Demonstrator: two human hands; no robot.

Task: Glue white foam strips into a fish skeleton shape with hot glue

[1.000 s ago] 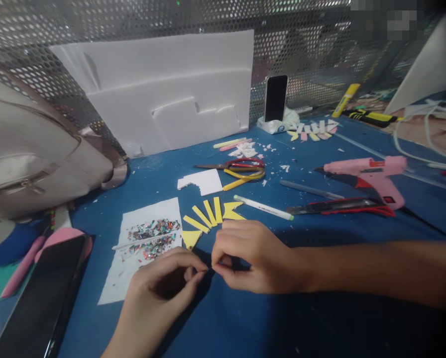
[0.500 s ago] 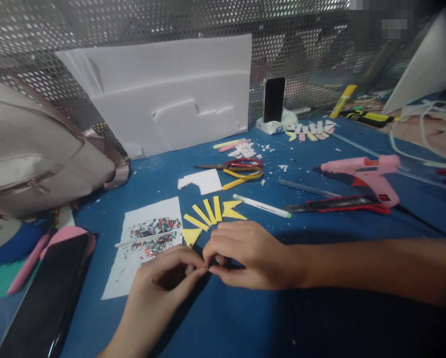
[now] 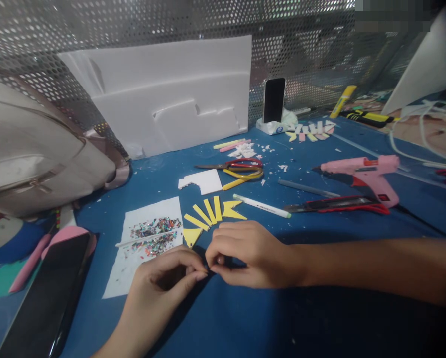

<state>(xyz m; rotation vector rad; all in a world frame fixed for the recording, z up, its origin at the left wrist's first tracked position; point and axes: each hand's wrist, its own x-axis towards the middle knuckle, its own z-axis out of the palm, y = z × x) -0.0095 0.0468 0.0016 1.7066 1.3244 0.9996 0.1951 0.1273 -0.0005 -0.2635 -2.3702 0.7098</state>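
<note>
Both my hands meet low over the blue table, fingertips almost touching. My left hand (image 3: 167,281) is closed in a pinch of thumb and forefinger; whatever it pinches is too small to make out. My right hand (image 3: 241,256) is pinched too, its contents likewise hidden. Just beyond them lie several yellow strips (image 3: 201,214) fanned out, with a yellow triangle (image 3: 191,235) and a notched yellow piece (image 3: 234,211) at the ends. Left of the hands is a white paper sheet (image 3: 114,283) bearing colourful glitter flakes (image 3: 158,227), partly covered by my left hand.
A white marker (image 3: 262,205), a red utility knife (image 3: 335,203) and a pink glue gun (image 3: 361,166) lie at right. Scissors (image 3: 241,164) and a white cut-out (image 3: 206,182) are further back. A dark phone (image 3: 47,298) and a pale bag (image 3: 40,149) occupy the left side.
The fingertips of my two hands have drawn slightly apart, my right hand shifting a little to the right. Nothing on the table has moved.
</note>
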